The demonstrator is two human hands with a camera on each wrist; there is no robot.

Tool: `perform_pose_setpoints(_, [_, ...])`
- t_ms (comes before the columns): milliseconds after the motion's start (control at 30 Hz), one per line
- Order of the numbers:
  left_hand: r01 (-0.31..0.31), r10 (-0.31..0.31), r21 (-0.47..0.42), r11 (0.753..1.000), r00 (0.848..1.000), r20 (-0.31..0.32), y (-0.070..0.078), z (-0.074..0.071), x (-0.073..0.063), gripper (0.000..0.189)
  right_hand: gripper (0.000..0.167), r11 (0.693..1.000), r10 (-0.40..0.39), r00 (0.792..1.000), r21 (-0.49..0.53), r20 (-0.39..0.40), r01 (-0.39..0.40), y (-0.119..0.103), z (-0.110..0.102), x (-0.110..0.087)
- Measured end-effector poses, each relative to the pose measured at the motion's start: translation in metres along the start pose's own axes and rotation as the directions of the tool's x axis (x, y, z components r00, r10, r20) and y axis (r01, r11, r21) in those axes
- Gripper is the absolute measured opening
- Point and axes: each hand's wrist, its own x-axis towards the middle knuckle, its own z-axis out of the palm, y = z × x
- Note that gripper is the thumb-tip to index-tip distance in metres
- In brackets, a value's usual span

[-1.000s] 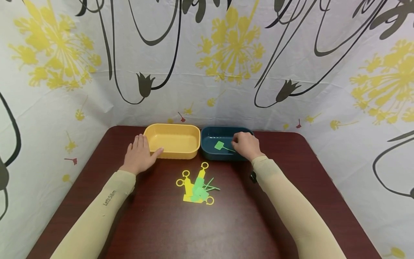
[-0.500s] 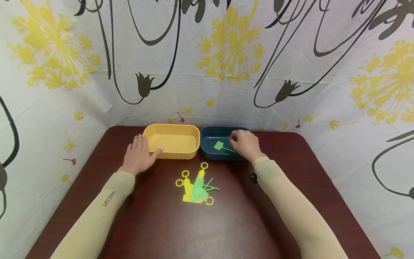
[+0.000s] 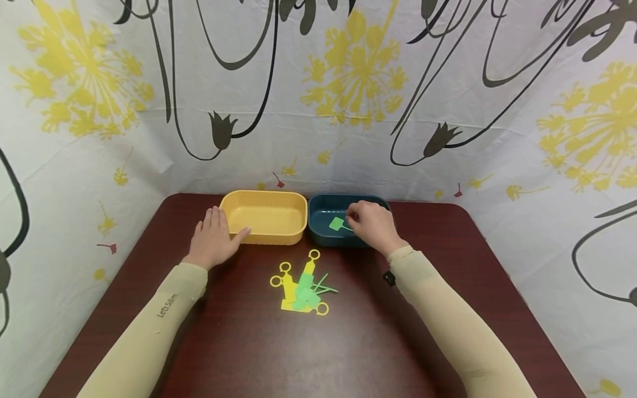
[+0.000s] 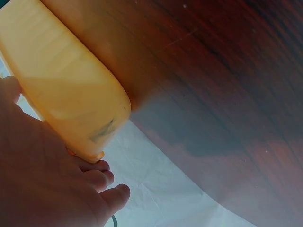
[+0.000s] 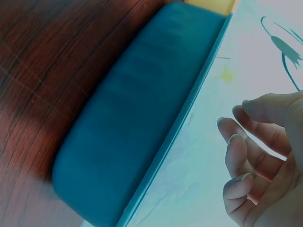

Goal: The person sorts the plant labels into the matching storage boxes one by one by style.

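My left hand (image 3: 213,239) lies with straight fingers against the left end of the yellow bin (image 3: 269,241); in the left wrist view its fingertips are at the rim. Over the blue bin (image 3: 328,239) my right hand (image 3: 374,224) hovers, fingers loosely curled; the right wrist view shows nothing between them. Inside the blue bin lies a green tag (image 3: 336,224) with a square head and thin tail, the tail's end hidden behind the right hand. Nearer me is a pile of yellow tags (image 3: 290,288) with ring ends and green tags (image 3: 306,297) with thin tails.
Both bins stand side by side at the back of the dark red-brown table (image 3: 298,354). A patterned white cloth (image 3: 278,143) hangs right behind and along both sides.
My right hand has moved slightly left over the blue bin and now covers the end of the green tag's tail. The left hand and the pile stay put.
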Motion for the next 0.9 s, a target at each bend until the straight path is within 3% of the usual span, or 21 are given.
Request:
perform_pose_setpoints(500, [-0.002,0.002,0.002,1.0,1.0,0.0,-0.001,0.0,0.001,0.108,0.008,0.99,-0.139,0.99,0.027,0.011,0.138,-0.023,-0.002,-0.012])
perform_pose_setpoints(900, [0.001,-0.001,-0.001,1.0,1.0,-0.002,-0.001,0.003,0.002,0.11,0.006,0.96,-0.279,0.957,-0.004,0.08,0.281,-0.033,0.013,-0.023])
